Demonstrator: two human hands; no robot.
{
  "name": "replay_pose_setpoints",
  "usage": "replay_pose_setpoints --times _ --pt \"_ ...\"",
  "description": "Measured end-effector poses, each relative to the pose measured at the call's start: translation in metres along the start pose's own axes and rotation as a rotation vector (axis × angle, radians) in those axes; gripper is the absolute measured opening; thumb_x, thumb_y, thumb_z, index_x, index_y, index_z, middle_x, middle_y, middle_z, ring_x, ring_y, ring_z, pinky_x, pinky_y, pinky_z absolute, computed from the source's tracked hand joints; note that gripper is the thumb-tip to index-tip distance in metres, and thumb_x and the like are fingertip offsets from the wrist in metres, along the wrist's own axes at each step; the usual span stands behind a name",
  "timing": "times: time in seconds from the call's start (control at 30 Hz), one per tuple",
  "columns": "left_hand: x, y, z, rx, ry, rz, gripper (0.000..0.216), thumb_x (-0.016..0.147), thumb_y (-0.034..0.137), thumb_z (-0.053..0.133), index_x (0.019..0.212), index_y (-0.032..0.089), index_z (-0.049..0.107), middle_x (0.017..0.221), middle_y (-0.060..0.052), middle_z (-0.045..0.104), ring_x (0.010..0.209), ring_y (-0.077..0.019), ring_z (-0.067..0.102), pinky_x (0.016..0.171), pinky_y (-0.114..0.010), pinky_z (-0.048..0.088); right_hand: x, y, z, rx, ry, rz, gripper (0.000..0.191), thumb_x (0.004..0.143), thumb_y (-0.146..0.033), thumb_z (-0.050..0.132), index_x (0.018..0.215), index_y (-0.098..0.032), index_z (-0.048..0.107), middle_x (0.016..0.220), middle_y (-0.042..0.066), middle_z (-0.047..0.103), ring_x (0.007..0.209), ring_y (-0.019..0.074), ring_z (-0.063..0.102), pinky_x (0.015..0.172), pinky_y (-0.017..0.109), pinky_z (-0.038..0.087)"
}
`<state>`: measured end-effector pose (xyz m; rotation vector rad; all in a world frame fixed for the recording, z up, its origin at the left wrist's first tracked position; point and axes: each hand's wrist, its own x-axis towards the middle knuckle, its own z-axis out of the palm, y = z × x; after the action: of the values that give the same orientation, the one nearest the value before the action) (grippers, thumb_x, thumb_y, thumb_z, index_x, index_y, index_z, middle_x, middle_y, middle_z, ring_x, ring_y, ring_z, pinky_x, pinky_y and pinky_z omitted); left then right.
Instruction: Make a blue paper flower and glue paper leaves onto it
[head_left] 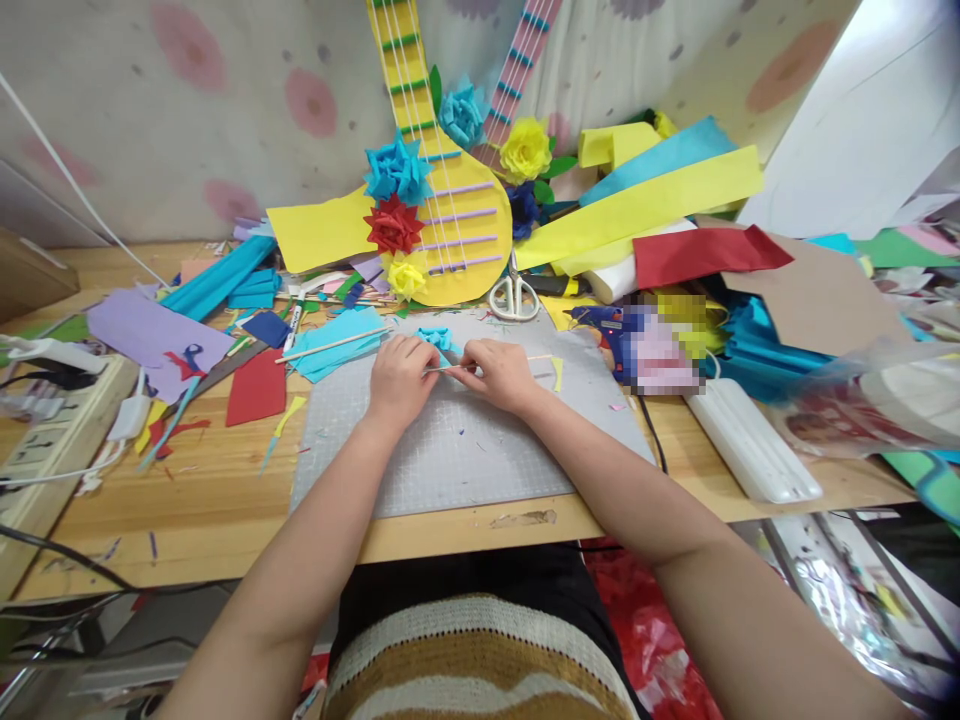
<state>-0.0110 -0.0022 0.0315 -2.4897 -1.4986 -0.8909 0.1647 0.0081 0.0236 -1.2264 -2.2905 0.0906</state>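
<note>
The wooden worktop [202,530] carries a grey mat [465,465]. Over it, left hand [403,375] and right hand [496,374] meet, each grip pinching a thin pale piece [445,368]. Just beyond sits folded blue paper [433,337]; farther, a blue glue gun [611,328] at right and white-handled scissors [514,298]. A yellow guitar cut-out [472,255] blocks the rear, before a curtain [255,110].

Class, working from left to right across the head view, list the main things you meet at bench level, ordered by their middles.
Socket strip, purple sheet, red paper piece, left hand, right hand, blue glue gun, long white case.
</note>
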Motion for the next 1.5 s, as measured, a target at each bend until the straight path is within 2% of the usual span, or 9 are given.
replay_pose_setpoints --times 0.13,0.23,0.3,0.43,0.53,0.63,0.9,1.1,1.5 --pt "0.001 0.001 0.001 -0.009 0.023 -0.081 0.011 0.072 0.020 0.059 0.065 0.021 0.051 0.069 -0.003 0.057 0.076 -0.0202 0.051 0.069 -0.033 0.035 0.001 -0.004 0.001 0.073 -0.001 0.061 0.035 0.082 -0.051 0.047 0.071 -0.019 0.052 0.066 0.002 0.061 0.060 0.0125 0.051 0.055 0.024 0.028" --pt "0.001 0.005 -0.001 -0.052 0.074 -0.291 0.012 0.071 0.024 0.059 0.063 0.021 0.051 0.067 -0.002 0.057 0.071 -0.0185 0.051 0.064 -0.030 0.035 0.002 -0.007 0.003 0.129 -0.006 0.152 0.030 0.079 -0.048 0.051 0.070 -0.020 0.052 0.064 0.000 0.060 0.058 0.0119 0.051 0.055 0.024 0.028" --pt "0.001 0.008 -0.001 -0.132 0.040 -0.481 0.020 0.070 0.031 0.061 0.056 0.020 0.051 0.059 0.000 0.055 0.060 -0.0157 0.049 0.055 -0.027 0.032 0.003 -0.007 0.005 0.131 0.027 0.225 0.029 0.078 -0.047 0.053 0.070 -0.020 0.052 0.064 0.000 0.060 0.058 0.0123 0.051 0.054 0.024 0.028" --pt "0.001 0.015 0.000 -0.538 -0.128 -0.747 0.030 0.067 0.040 0.062 0.047 0.018 0.056 0.046 0.002 0.050 0.044 -0.0090 0.040 0.045 -0.023 0.025 0.004 -0.004 0.007 0.105 0.095 0.317 0.028 0.078 -0.047 0.053 0.069 -0.020 0.051 0.064 0.001 0.060 0.059 0.0134 0.051 0.054 0.025 0.028" --pt "0.002 0.023 0.003 -0.915 -0.118 -0.911 0.021 0.063 0.037 0.066 0.061 0.016 0.066 0.055 0.001 0.057 0.041 -0.0053 0.037 0.039 -0.020 0.024 0.003 -0.003 0.007 0.110 0.106 0.321 0.028 0.078 -0.046 0.053 0.068 -0.020 0.051 0.065 0.001 0.060 0.059 0.0137 0.052 0.054 0.025 0.029" --pt "0.004 0.033 0.004 -1.187 -0.053 -1.071 0.025 0.057 0.035 0.071 0.069 0.013 0.068 0.060 -0.001 0.058 0.038 -0.0033 0.036 0.033 -0.018 0.020 0.003 -0.005 0.006 0.117 0.099 0.312 0.026 0.079 -0.045 0.053 0.069 -0.020 0.051 0.064 0.001 0.060 0.059 0.0135 0.052 0.054 0.025 0.029" --pt "0.004 0.046 0.008 -1.385 0.135 -1.149 0.022 0.057 0.029 0.072 0.070 0.013 0.066 0.063 0.001 0.056 0.044 -0.0018 0.041 0.036 -0.014 0.036 0.001 -0.010 0.005 0.108 0.085 0.288 0.029 0.081 -0.046 0.049 0.070 -0.020 0.052 0.065 0.001 0.062 0.061 0.0134 0.054 0.055 0.025 0.031" --pt "0.004 0.046 0.012 -1.501 0.217 -1.193 0.015 0.060 0.023 0.071 0.065 0.013 0.062 0.050 0.006 0.047 0.040 -0.0009 0.037 0.036 -0.012 0.032 -0.001 -0.012 0.007 0.152 0.004 0.196 0.020 0.084 -0.036 0.047 0.074 -0.020 0.054 0.068 0.001 0.063 0.061 0.0118 0.055 0.056 0.023 0.032" --pt "0.011 0.042 0.009 -1.527 0.316 -1.261 0.014 0.061 0.018 0.071 0.064 0.011 0.059 0.050 0.007 0.048 0.039 0.0007 0.037 0.036 -0.012 0.027 -0.001 -0.016 0.005 0.175 -0.083 0.170 0.017 0.085 -0.033 0.046 0.087 -0.019 0.055 0.076 0.002 0.066 0.064 0.0126 0.058 0.056 0.023 0.033"
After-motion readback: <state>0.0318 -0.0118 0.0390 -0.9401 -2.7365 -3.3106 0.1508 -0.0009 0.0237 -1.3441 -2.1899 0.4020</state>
